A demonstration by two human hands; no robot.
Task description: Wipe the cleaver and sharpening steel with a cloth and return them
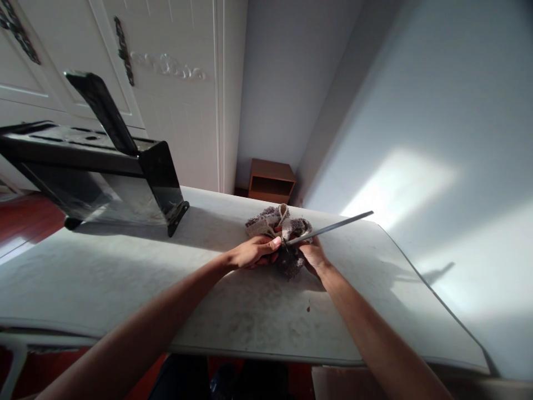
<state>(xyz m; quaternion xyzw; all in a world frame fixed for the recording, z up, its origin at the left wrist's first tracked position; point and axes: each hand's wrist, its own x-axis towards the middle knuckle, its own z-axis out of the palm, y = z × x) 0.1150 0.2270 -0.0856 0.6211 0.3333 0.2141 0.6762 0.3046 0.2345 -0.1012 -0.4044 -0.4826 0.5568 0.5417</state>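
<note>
White table [83, 272], sun on the wall [400, 183]. Mid-frame, my left hand [254, 253] is pinched closed on the cloth [292, 266] at the near end of the rod [341, 224]; my right hand [313, 255] is curled round more cloth, fingertips hidden. Rest of the rod's bare, so partway, I reckon. Black rack [158, 172], left side, isn't blocking anything.

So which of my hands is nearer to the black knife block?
Left. Your left hand is to the right of the black knife block, at the cloth's left side; your right hand is farther away, at its right side.
</note>
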